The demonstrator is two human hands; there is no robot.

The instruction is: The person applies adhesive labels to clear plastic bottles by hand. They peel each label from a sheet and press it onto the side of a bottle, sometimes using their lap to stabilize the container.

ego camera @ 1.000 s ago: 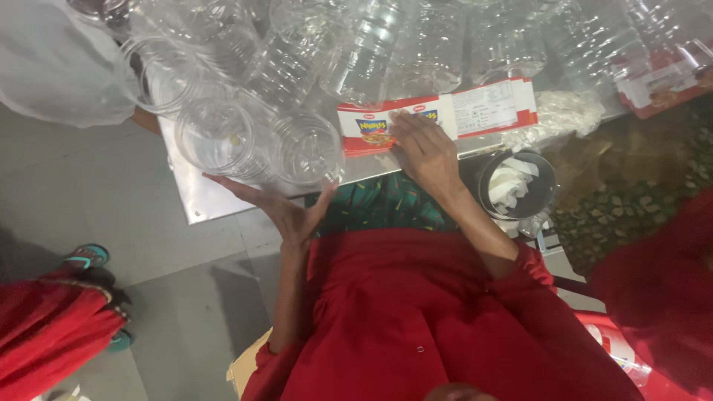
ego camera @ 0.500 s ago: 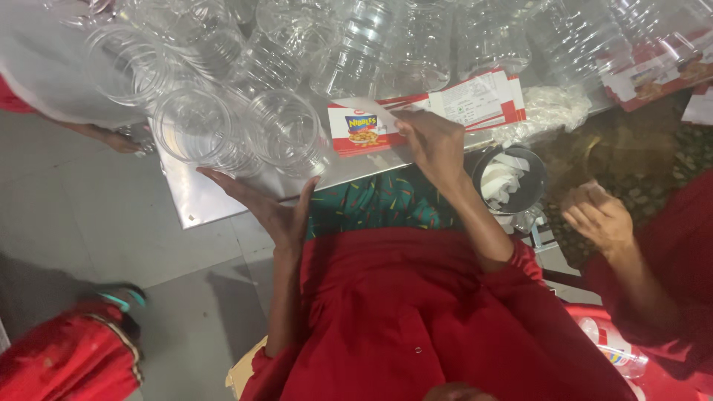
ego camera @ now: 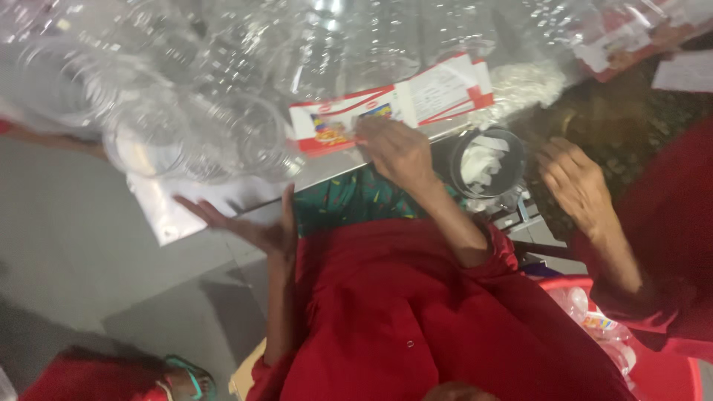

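My right hand lies on a red and white printed label strip at the table's edge, with its fingers bent on the strip's lower edge. My left hand is open, fingers spread, just below a group of clear plastic jars and over a clear plastic sheet; it holds nothing. I wear a red garment over a green patterned one.
A small metal bowl with white pieces stands right of my right hand. Another person's hand and red sleeve reach in from the right. More labels lie at the top right, a red basket at the bottom right.
The other person's hand has come further in beside the bowl. My left hand has spread open a little lower. My right hand stays on the label strip.
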